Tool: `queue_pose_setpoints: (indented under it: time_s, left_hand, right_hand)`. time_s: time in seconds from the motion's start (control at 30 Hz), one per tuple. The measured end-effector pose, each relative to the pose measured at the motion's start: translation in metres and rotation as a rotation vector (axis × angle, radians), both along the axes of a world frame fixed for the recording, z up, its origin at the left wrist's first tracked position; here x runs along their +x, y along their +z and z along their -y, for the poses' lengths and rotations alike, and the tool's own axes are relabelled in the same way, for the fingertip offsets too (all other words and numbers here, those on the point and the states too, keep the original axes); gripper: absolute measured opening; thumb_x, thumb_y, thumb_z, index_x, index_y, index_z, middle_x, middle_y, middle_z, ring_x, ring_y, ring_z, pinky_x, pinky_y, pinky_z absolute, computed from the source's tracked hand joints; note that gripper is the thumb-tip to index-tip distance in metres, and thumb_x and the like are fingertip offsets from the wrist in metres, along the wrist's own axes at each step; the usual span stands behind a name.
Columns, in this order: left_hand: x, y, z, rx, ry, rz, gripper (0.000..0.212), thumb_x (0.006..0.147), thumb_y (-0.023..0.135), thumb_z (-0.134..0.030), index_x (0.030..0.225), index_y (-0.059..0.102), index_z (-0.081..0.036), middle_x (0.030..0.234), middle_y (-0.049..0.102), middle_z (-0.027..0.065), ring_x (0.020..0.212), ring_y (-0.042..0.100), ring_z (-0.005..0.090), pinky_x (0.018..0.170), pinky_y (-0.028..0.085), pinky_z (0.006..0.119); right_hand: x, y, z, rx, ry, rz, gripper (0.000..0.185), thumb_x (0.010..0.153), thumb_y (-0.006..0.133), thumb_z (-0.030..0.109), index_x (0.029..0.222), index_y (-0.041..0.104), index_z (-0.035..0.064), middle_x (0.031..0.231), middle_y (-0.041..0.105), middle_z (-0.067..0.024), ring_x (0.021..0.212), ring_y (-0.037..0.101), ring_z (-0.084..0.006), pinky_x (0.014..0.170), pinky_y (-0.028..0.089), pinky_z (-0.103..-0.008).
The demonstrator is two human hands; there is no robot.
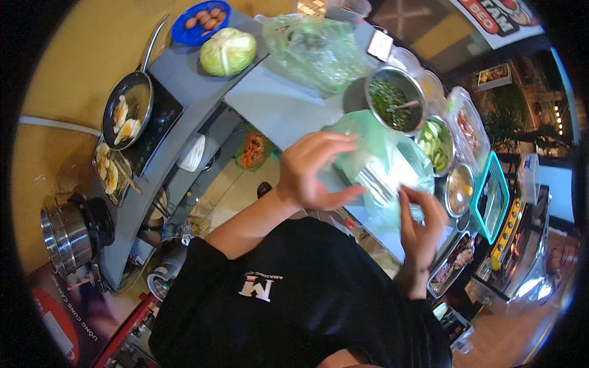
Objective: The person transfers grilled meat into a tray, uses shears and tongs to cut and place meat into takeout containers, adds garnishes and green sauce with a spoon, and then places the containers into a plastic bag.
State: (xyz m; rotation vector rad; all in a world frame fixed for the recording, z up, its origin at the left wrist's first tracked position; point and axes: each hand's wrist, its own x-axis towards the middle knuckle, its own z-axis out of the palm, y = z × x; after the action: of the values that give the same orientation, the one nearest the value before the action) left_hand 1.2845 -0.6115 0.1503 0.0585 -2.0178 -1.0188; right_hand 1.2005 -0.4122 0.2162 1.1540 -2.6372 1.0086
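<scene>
A translucent green plastic bag (368,129) stands on the grey counter before me, with white items (378,180) in or behind it, blurred and glare-lit. My left hand (310,172) is at the bag's left side, its thumb and fingers spread apart with nothing between them. On the right, the thumb and forefinger of my right hand (421,218) pinch the bag's near edge. Just beyond the bag sits a steel pot (395,99) of chopped greens in liquid with a ladle. A bowl of sliced cucumber (435,145) is right of the bag.
Fried eggs lie in a frying pan (129,110) on an induction cooktop (161,119) at left. A cabbage (228,53) and a blue basket of eggs (201,23) stand behind. At right are a teal basket (492,198), a meat tray (453,264) and a lit grill (515,248).
</scene>
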Motion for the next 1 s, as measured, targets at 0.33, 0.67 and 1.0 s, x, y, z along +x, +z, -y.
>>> queue_pose_setpoints:
  time_s: [0.33, 0.67, 1.0]
  left_hand:
    - [0.103, -0.517, 0.132, 0.197, 0.515, 0.893, 0.03, 0.089, 0.056, -0.02, 0.118, 0.057, -0.009, 0.115, 0.06, 0.0141, 0.105, 0.059, 0.0284, 0.082, 0.048, 0.037]
    - [0.095, -0.579, 0.161, 0.416, 0.557, 0.95, 0.036, 0.085, 0.061, -0.033, 0.118, 0.061, -0.019, 0.09, 0.068, 0.0107, 0.08, 0.066, 0.0255, 0.072, 0.051, 0.035]
    - [0.153, -0.543, 0.141, 0.369, 0.663, 0.809, 0.012, 0.081, 0.063, -0.016, 0.085, 0.063, -0.004, 0.076, 0.066, 0.0111, 0.067, 0.064, 0.0264, 0.061, 0.048, 0.036]
  right_hand:
    - [0.11, -0.16, 0.055, 0.491, 0.367, 0.805, 0.018, 0.08, 0.053, -0.001, 0.098, 0.054, 0.0026, 0.084, 0.06, -0.013, 0.073, 0.06, -0.0259, 0.067, 0.048, -0.0333]
    - [0.135, -0.344, 0.039, 0.763, 0.42, 0.71, 0.02, 0.082, 0.06, 0.019, 0.095, 0.059, 0.0049, 0.091, 0.06, -0.0195, 0.081, 0.06, -0.0377, 0.069, 0.049, -0.045]
    - [0.108, -0.421, 0.115, 0.713, 0.587, 0.487, 0.045, 0.087, 0.055, 0.031, 0.127, 0.05, 0.0093, 0.125, 0.053, -0.0201, 0.116, 0.05, -0.0353, 0.095, 0.043, -0.0441]
